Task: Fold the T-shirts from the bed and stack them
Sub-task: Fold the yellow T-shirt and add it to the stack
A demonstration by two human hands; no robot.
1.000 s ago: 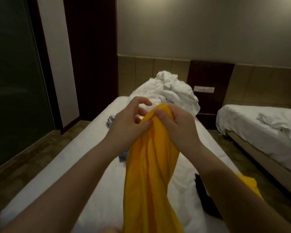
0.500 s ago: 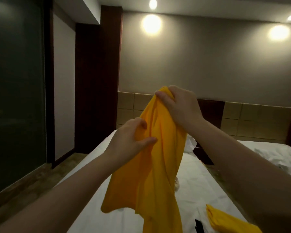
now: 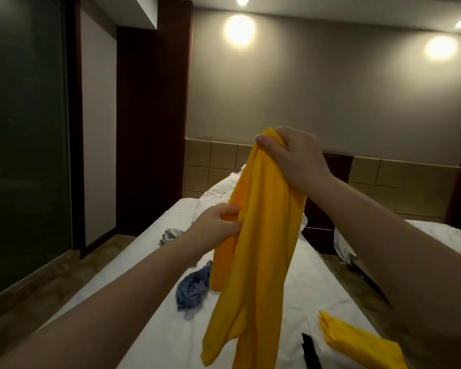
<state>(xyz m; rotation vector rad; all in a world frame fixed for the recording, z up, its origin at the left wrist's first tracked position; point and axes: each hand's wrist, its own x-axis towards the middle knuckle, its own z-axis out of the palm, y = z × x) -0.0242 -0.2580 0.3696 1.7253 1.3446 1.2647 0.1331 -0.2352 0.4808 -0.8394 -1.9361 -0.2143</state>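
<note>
A yellow T-shirt (image 3: pixel 258 249) hangs bunched in the air over the white bed (image 3: pixel 290 302). My right hand (image 3: pixel 290 158) grips its top end high up. Lower down, my left hand (image 3: pixel 216 225) pinches the shirt's left edge. A crumpled blue garment (image 3: pixel 193 288) lies on the bed under my left forearm. A small grey garment (image 3: pixel 169 235) lies farther back near the bed's left edge. Another yellow garment (image 3: pixel 362 342) lies at the lower right beside a dark garment (image 3: pixel 310 352).
A heap of white bedding (image 3: pixel 216 193) sits at the head of the bed. A second bed (image 3: pixel 442 235) stands to the right across a narrow floor gap. A dark glass wall (image 3: pixel 24 155) and wooden panels line the left side.
My left hand has slid down the shirt's left edge and away from my right hand. The shirt hangs longer between them. The camera has tilted slightly, bringing the blue garment into view.
</note>
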